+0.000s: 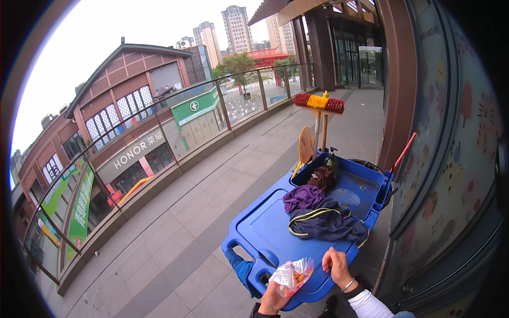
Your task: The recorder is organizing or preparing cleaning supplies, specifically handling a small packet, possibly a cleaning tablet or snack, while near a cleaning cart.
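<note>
My left hand (274,299) grips a small clear plastic snack bag (293,276) with printed writing and several brown pieces of food inside. The bag sits over the near edge of a blue plastic cleaning cart (270,222). To the right of the bag, my right hand (337,268) is raised above the cart's near right corner, apart from the bag. Its fingers are curled, and whether they pinch something small is hidden. Beyond it a dark blue cloth with yellow trim (326,222) lies bunched on the lid, touching a purple cloth (304,197).
The cart's tray (354,187) holds a brown cloth (322,177) and a pump bottle (331,161). A red-and-yellow brush head (318,103) stands upright at its far end. A glass railing (199,119) runs along the left; a decorated glass wall (441,159) stands close right.
</note>
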A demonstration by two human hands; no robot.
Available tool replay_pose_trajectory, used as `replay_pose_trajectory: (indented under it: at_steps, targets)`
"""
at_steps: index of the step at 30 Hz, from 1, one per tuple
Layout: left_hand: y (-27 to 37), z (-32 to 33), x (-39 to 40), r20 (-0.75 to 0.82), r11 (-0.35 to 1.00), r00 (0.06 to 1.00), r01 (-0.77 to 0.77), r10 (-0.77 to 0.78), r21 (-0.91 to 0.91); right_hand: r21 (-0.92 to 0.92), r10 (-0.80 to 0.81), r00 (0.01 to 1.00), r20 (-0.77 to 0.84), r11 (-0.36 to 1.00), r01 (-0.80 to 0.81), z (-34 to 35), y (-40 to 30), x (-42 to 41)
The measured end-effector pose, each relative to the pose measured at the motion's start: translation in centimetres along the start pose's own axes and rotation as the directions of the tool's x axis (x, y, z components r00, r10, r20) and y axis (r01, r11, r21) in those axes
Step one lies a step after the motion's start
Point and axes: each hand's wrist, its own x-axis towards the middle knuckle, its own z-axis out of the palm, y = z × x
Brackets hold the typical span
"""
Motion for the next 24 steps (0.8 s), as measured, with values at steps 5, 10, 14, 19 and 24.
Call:
replay_pose_trajectory:
  at_steps: [5, 10, 14, 19, 24]
  targets:
    - [0.06, 0.09, -0.06, -0.013, 1.0, 1.0, 0.005, -0.005, 0.004, 0.013, 0.013, 1.0, -0.003, 1.0, -0.013, 0.05, -0.05, -0.04]
    - [0.04, 0.25, 0.0, -0.011, 1.0, 1.0, -0.005, 0.006, 0.015, 0.017, 0.011, 1.0, -0.004, 1.0, -0.011, -0.02, 0.12, 0.01]
    - [0.04, 0.06, 0.0, -0.008, 1.0, 1.0, -0.003, 0.003, 0.015, 0.012, 0.008, 1.0, -0.007, 1.0, -0.008, -0.01, 0.04, -0.02]
    - [0.01, 0.15, -0.09, -0.017, 1.0, 1.0, 0.002, -0.003, -0.002, 0.014, 0.009, 1.0, -0.004, 1.0, -0.009, -0.1, 0.16, -0.02]
    - [0.02, 0.22, -0.07, -0.015, 1.0, 1.0, 0.001, -0.001, -0.001, 0.01, 0.005, 1.0, -0.006, 1.0, -0.005, -0.02, 0.07, -0.05]
